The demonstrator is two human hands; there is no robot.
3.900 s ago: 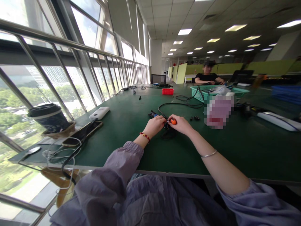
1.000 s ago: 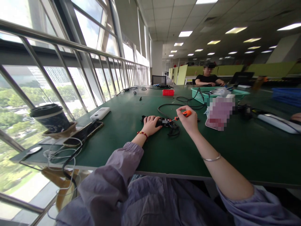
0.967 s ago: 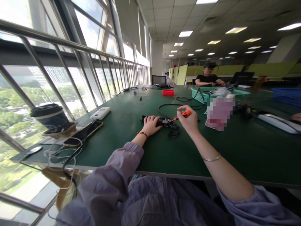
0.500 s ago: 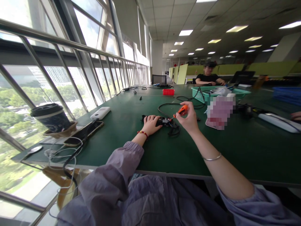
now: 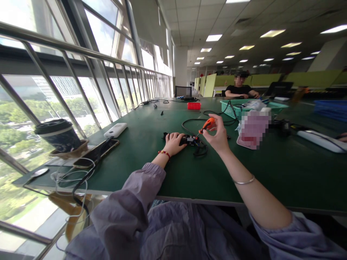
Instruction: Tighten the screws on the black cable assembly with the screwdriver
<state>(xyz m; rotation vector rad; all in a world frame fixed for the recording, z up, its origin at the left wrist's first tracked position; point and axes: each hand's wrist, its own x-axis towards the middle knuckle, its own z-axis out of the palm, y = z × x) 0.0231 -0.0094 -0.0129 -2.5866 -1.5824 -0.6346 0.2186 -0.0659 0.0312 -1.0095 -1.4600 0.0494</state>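
My left hand lies over a black elongated device with a cable, its fingers curled round the body against the table. The device's right end shows exposed metal and thin wires. In my right hand is an orange and black screwdriver, pinched between thumb and fingers. The screwdriver slants down to the left, and its thin shaft points at the device's exposed end. Whether the tip sits in a screw is too small to tell.
A green basket and a pink phone-like object are to the right. Beyond my hands sits a red box. A white power bank and a coffee cup stand left. Across the table sits another person.
The screwdriver's handle has tilted and turned slightly in my right hand, and my fingers have shifted on it. My left hand and the device stay where they were.
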